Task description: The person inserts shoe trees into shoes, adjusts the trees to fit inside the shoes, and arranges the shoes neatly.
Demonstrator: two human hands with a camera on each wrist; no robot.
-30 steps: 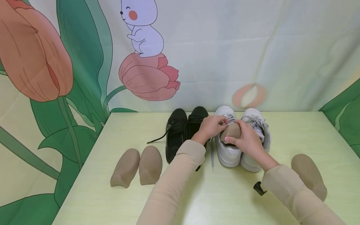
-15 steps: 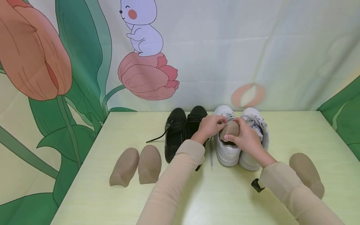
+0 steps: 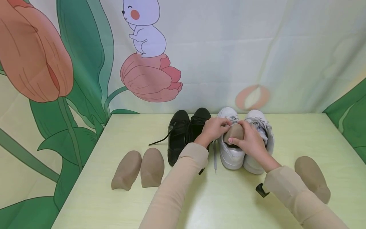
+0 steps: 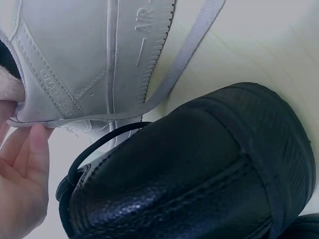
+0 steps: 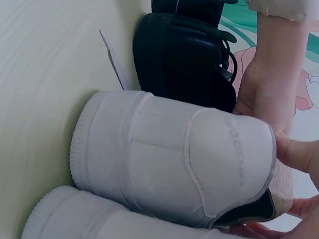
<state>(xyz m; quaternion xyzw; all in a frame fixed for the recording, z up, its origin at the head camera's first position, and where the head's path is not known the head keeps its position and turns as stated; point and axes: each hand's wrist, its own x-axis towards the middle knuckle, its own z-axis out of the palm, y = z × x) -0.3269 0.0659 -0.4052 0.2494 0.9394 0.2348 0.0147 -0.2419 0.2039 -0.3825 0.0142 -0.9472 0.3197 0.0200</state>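
A beige shoe insert [image 3: 235,133] sits partly inside the opening of the left white sneaker [image 3: 231,158]. My right hand [image 3: 252,142] grips it, thumb at the heel end and fingers on the far side. At the front of that opening, my left hand [image 3: 213,129] pinches the sneaker's edge beside the lace, as the fingers [image 4: 35,149] show in the left wrist view. A loose grey lace [image 3: 215,160] trails down the sneaker's left side onto the table. The insert's front is hidden inside the shoe.
The other white sneaker [image 3: 254,165] stands close on the right. Two black shoes [image 3: 178,141] are just left, one partly behind my left arm. Two beige inserts [image 3: 152,167] lie at the left, another insert [image 3: 311,176] at the right. A printed curtain [image 3: 211,57] hangs behind.
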